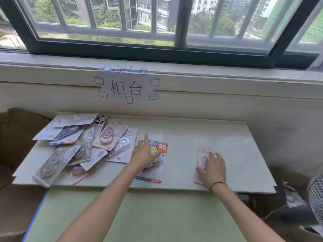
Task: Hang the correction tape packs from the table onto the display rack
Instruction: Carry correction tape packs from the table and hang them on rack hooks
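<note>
A heap of several correction tape packs [82, 145] lies on the left part of the white table [218, 137]. My left hand [144, 153] rests on a blue and orange pack marked 36 [161, 147], index finger pointing away and thumb lying along the card. To the right, my right hand [212, 169] lies on a single pink pack [201, 154], its fingers curled over the pack's upper half. Both packs lie flat on the table. No display rack is in view.
A paper sign [125, 88] is taped to the wall under the windowsill. Brown cardboard [17, 137] stands to the left of the table. A white mesh object [316, 194] sits at the right edge. A green surface [148, 215] lies below the table's front edge.
</note>
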Tool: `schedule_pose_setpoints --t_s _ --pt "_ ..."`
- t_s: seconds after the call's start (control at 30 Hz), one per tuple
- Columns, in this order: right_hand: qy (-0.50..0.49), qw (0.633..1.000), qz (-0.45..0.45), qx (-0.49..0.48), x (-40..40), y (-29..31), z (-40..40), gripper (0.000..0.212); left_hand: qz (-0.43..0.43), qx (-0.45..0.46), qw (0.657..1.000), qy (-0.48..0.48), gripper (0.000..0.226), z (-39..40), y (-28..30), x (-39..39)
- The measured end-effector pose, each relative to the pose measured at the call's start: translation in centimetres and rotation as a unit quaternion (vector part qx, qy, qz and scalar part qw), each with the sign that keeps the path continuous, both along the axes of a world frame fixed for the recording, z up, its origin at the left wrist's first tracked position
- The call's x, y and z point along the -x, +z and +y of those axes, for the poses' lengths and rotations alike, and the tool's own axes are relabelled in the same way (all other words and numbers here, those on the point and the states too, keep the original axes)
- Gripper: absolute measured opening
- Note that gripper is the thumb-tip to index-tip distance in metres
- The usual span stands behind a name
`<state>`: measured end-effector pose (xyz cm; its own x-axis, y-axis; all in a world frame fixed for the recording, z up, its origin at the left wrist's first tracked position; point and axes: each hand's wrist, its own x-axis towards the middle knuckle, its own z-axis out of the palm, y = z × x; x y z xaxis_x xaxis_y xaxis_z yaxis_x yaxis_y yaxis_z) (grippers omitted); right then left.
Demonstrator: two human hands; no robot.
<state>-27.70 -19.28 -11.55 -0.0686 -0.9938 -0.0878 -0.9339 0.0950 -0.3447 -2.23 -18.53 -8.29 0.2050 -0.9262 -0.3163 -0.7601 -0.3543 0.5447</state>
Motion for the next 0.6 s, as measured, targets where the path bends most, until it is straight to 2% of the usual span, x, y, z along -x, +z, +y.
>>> schedule_pose_setpoints --t_s 0.07,0.13,0.3,0.6 --pt "0.004 0.999 0.017 -0.031 0.1 -0.1 1.0 0.053 -0.031 -0.030 0.999 -0.024 0.106 0.9 -0.2 1.1" --pt "0.033 0.998 0.017 -0.047 0.1 -0.4 2.1 0.055 -0.061 -0.048 0.996 -0.034 0.110 1.9 -0.7 2.2" --pt "0.061 0.995 0.067 -0.051 0.3 -0.6 4.8 0.076 -0.106 -0.034 0.994 -0.025 0.091 3.9 -1.7 3.8" --pt "0.029 0.996 0.060 -0.065 0.7 -0.2 8.0 0.078 -0.106 -0.028 0.994 -0.011 0.088 8.2 -2.0 5.2"
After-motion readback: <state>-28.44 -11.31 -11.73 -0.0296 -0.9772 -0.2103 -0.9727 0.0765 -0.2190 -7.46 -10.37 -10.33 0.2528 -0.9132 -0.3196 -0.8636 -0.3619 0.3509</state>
